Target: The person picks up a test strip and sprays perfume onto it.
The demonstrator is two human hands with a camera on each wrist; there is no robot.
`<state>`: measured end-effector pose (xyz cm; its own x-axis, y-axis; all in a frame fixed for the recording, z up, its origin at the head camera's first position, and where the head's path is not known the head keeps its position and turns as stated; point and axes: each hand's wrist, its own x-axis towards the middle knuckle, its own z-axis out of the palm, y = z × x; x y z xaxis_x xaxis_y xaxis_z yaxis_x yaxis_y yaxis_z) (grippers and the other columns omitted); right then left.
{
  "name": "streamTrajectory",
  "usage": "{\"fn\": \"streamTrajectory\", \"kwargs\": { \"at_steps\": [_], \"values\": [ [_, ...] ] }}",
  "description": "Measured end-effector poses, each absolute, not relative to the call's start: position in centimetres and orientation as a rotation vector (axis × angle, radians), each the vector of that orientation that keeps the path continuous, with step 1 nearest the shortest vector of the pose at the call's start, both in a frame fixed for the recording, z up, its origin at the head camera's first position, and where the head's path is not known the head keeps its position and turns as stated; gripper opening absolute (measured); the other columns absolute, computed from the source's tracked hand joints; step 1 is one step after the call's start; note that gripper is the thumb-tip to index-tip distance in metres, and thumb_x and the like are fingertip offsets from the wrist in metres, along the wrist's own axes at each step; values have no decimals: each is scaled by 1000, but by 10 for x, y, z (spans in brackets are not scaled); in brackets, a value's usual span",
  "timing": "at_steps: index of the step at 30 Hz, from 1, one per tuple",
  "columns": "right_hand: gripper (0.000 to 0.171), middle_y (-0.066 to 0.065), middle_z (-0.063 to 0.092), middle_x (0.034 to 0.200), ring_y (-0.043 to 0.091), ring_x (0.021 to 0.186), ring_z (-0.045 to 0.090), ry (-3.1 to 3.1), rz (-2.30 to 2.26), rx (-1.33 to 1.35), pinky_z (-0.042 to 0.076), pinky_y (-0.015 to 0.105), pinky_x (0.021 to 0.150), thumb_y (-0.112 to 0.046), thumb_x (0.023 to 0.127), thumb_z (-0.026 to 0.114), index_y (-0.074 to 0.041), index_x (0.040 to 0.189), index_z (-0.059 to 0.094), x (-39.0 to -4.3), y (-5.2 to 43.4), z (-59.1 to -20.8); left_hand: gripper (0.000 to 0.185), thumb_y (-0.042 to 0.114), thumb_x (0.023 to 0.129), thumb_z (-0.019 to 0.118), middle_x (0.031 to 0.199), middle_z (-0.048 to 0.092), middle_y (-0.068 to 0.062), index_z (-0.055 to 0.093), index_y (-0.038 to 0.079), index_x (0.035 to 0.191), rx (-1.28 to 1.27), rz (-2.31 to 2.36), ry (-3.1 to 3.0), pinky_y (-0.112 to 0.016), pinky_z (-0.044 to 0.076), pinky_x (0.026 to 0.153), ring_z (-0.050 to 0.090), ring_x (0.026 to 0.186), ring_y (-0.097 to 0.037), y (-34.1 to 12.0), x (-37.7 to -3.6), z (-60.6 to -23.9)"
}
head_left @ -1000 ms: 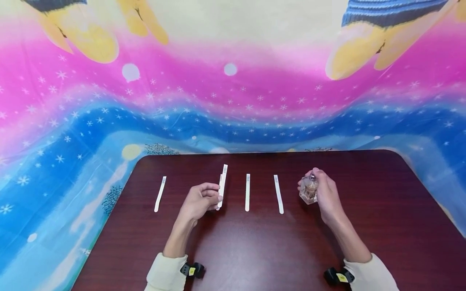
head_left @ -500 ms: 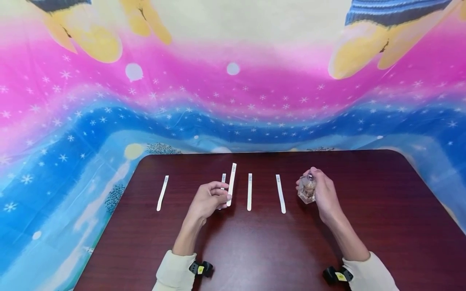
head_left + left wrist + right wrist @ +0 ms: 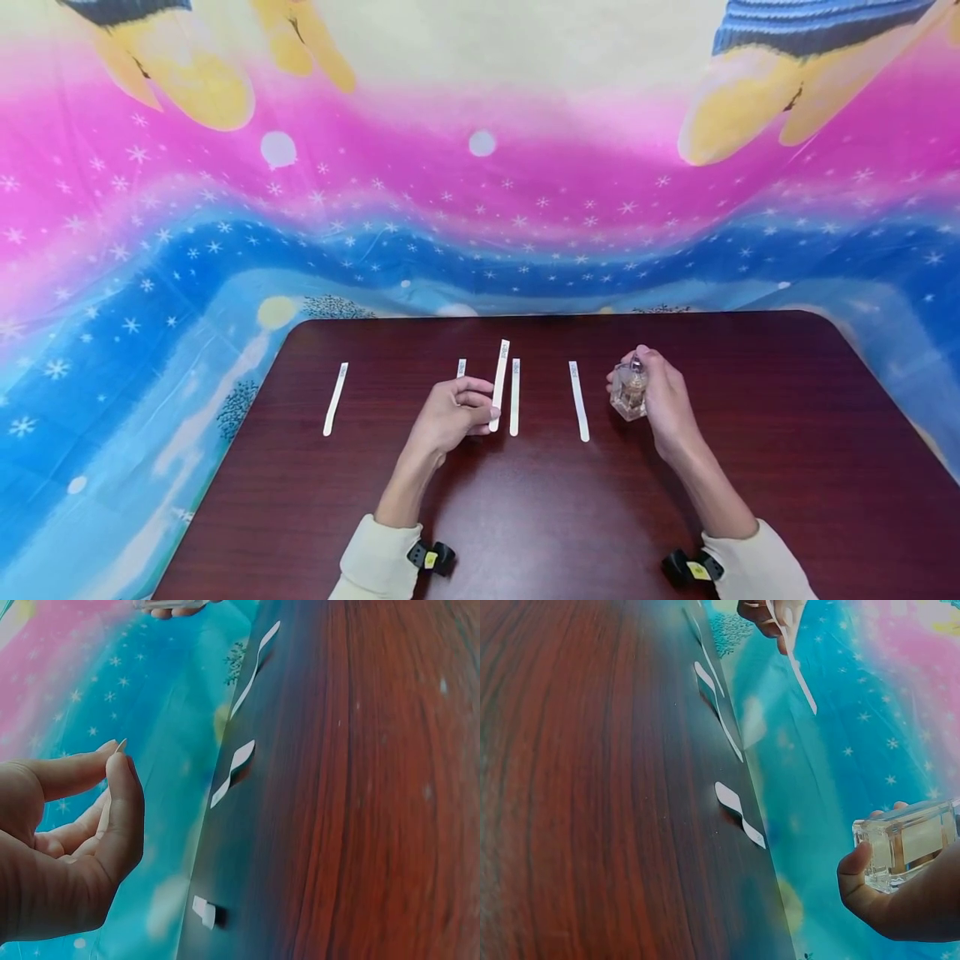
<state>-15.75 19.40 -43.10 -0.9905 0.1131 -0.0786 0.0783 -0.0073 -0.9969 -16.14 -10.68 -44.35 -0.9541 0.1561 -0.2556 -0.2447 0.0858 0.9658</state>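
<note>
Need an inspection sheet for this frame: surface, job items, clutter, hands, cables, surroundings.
Surface: dark reddish-brown wooden table, bare wood showing.
Job's things: white paper strip lifted off the table; small clear glass bottle held above it; four more white paper strips on the table.
Clutter: nothing seen.
Grippers: left hand pinches the lifted strip; right hand grips the bottle.
Cables: nothing seen; black wrist-worn devices on both wrists.
Surroundings: pink-and-blue starry cloth backdrop behind and beside the table.
</note>
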Motion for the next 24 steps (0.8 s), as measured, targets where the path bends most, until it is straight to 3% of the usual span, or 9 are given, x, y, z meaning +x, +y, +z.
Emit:
{"fn": "streamTrajectory", "kwargs": {
  "at_steps": [13,24],
  "values": [
    [40,-5,75,85,11,81,75,-2209,2193,-214,67,32,66,-39,117,31,-10,106,56,-159,188,-430,37,-14,90,73,90,75,-11,65,-10,126,-22,1933,2014,-27,67,68,69,72,-12,-89,-159,-443],
    [39,-8,74,83,11,81,74,-2208,2201,-232,67,32,66,-40,117,32,-9,108,54,-162,180,-429,38,-13,90,74,85,70,-2,66,-9,126,58,1915,1992,-29,68,70,69,69,-10,-77,-153,-443]
  ]
}}
